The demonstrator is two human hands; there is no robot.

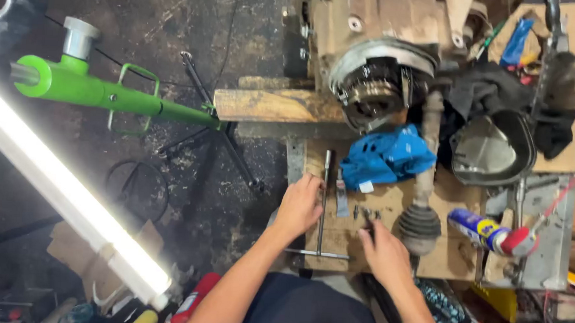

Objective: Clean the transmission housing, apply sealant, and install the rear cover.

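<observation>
My left hand [298, 206] rests palm down on the wooden bench top [450, 252], fingers spread, just left of a long T-handle wrench [323, 206]. My right hand [382, 248] sits to the right of the wrench, its fingertips pinched around a small dark part near several loose bolts [365, 213]. What the part is I cannot tell. A drive shaft with a black rubber boot [419, 224] lies right beside that hand.
A gearbox housing [377, 68] sits at the back on a wooden block [274, 106]. A blue rag [386, 155], a metal bowl [491, 149] and a spray can [484, 231] lie to the right. A green stand [107, 93] and a lit tube lamp [63, 189] are on the left.
</observation>
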